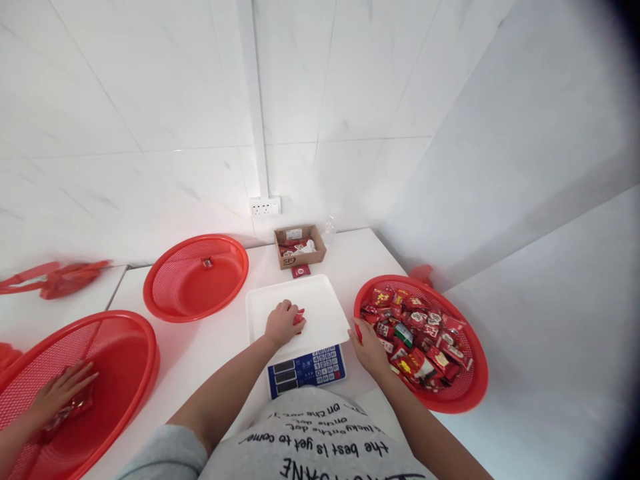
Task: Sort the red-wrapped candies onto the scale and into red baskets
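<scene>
Over the white tray [320, 300] of a digital scale [307, 370], my left hand [284, 324] is closed on a small red packet [299, 317], which partly shows past the fingers. My right hand [369, 347] is between the tray's right edge and a red basket [473, 393] full of mostly red snack packets [425, 333]. Something narrow and red [358, 332] shows at its fingers, most likely a packet edge, though its kind is unclear. The scale's blue keypad faces my body.
A cardboard box [300, 257] with packets stands behind the tray, a red packet [301, 271] before it. To the left, a red basket [195, 297] holds one small packet [207, 263]. Another person's hand [63, 393] reaches into a nearer red basket [143, 400].
</scene>
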Demonstrator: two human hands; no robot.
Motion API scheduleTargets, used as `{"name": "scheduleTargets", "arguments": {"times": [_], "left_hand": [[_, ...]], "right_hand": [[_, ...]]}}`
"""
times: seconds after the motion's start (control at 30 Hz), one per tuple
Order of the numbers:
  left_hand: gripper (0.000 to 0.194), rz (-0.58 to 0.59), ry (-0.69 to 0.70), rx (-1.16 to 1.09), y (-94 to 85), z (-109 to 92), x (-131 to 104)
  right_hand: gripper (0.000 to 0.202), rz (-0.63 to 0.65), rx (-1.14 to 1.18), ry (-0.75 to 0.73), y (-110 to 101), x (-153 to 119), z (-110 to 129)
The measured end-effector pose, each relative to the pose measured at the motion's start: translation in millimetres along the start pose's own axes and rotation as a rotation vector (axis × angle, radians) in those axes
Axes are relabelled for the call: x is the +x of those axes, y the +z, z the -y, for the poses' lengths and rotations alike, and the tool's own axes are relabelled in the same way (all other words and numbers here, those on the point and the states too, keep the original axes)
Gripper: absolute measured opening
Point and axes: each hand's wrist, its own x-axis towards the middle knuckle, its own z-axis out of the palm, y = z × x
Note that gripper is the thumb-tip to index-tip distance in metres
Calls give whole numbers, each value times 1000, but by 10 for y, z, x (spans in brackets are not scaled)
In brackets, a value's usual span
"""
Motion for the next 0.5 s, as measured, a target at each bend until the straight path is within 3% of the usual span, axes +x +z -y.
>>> {"name": "scheduleTargets", "arguments": {"times": [0.17, 0.37, 0.43, 0.5], "left_hand": [[24, -189, -248, -63, -298, 308, 14], [37, -408, -559, -3, -1077, 985, 126], [45, -422, -607, -9, -1315, 1078, 148], [50, -470, -576, -39, -1512, 1010, 142]], "right_hand": [[42, 19, 11, -1, -6, 5, 0], [43, 1, 15, -15, 16, 11, -27], [43, -11, 19, -23, 24, 11, -32], [42, -19, 18, -19, 27, 9, -30]]}}
